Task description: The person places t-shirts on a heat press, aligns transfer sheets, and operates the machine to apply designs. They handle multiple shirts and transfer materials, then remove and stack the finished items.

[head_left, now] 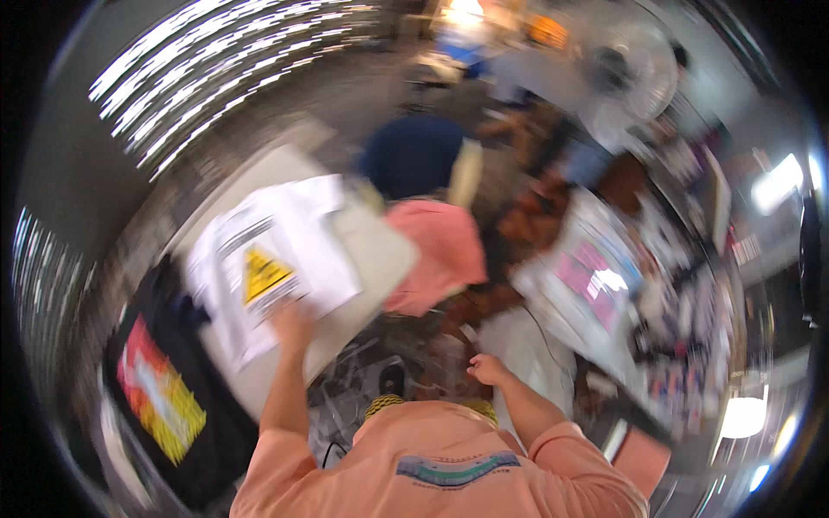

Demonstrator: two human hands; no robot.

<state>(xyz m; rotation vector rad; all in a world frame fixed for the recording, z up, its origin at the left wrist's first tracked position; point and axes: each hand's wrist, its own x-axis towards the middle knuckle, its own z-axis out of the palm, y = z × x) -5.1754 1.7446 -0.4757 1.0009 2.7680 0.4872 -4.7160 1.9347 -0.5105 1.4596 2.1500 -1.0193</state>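
Note:
A white T-shirt [315, 246] with a yellow triangle print lies spread on a pale table [380, 259] at my left. My left hand [292, 321] is over the shirt's near edge, just below the print. Motion smears its fingers, so their hold is unclear. My right hand [488, 369] is in front of my body, off the table, with its fingers curled together. Whatever it may hold is too small or blurred to make out.
A black shirt [164, 380] with a red and yellow print lies left of the table. Pink cloth [440, 255] hangs past its right end, by a dark blue seat-like shape [413, 155]. Clear plastic bags [587, 285] lie at right; a fan [626, 69] stands far right.

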